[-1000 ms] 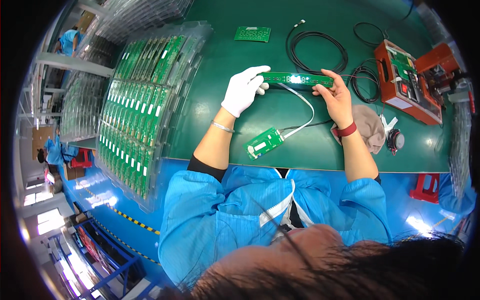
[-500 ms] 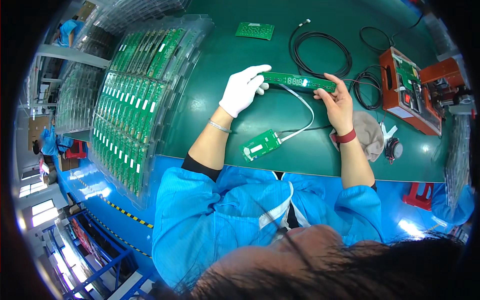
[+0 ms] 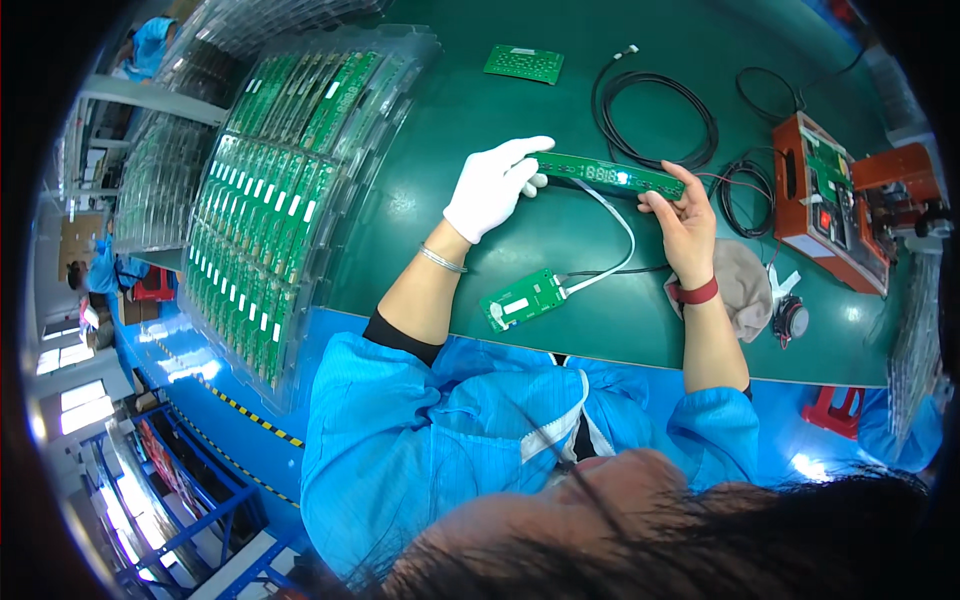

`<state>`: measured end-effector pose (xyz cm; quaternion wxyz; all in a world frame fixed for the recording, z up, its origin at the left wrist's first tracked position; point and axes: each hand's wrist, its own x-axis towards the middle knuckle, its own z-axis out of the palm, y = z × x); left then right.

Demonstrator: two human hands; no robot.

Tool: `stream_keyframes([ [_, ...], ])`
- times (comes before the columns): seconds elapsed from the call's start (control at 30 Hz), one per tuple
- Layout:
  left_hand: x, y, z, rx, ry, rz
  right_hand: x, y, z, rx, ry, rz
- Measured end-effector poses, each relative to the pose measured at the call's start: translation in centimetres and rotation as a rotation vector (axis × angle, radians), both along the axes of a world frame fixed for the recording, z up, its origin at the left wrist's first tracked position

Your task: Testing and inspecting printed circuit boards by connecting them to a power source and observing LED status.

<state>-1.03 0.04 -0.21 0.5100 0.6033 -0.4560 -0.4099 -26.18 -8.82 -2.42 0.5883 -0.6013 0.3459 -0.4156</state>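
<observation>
A long narrow green circuit board point(image 3: 608, 176) with a lit digit display is held level above the bench between both my hands. My left hand point(image 3: 495, 188), in a white glove, pinches its left end. The bare fingers of my right hand point(image 3: 682, 215) grip the right end. From the board's underside a white ribbon cable point(image 3: 629, 240) curves down to a smaller green circuit board point(image 3: 523, 301) lying on the bench near me. A dark cable also runs from that smaller board toward the right, passing under my right wrist.
Clear plastic trays point(image 3: 300, 190) filled with narrow boards stand at left. Another green board point(image 3: 524, 64) lies at the back, beside a coiled black cable point(image 3: 655, 115). To the right are an orange machine point(image 3: 815, 215), a beige cloth item point(image 3: 738, 290) and a small round speaker point(image 3: 791, 320).
Nearly everything on the bench appears shifted slightly right and down in the picture. Both hands keep hold of the lit board, which tilts a little more downward at its right end.
</observation>
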Motion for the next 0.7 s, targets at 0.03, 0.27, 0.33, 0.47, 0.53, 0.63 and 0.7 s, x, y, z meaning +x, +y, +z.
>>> stream_keyframes([
  [0.03, 0.1, 0.0, 0.0, -0.002, -0.004, 0.008, 0.0, 0.0, 0.0, -0.002, -0.004, 0.008],
  [0.27, -0.2, 0.0, -0.4, -0.041, 0.072, 0.004, 0.0, 0.0, 0.3, -0.019, 0.019, 0.003],
  [0.33, -0.4, -0.2, -0.4, -0.056, 0.138, 0.023, 0.1, 0.1, 0.4, -0.021, 0.015, -0.002],
  [0.47, -0.7, -0.3, -0.5, -0.035, -0.024, 0.027, 0.0, 0.2, 0.4, -0.016, 0.031, 0.009],
  [0.53, -0.9, -0.3, -0.4, -0.028, -0.073, 0.024, -0.1, 0.2, 0.4, -0.014, 0.041, 0.01],
  [0.63, -1.1, -0.3, -0.1, -0.049, -0.11, 0.064, -0.1, 0.2, 0.4, -0.018, 0.053, 0.023],
  [0.7, -1.1, -0.2, -0.2, -0.054, -0.117, 0.074, -0.1, 0.2, 0.4, -0.018, 0.063, 0.025],
])
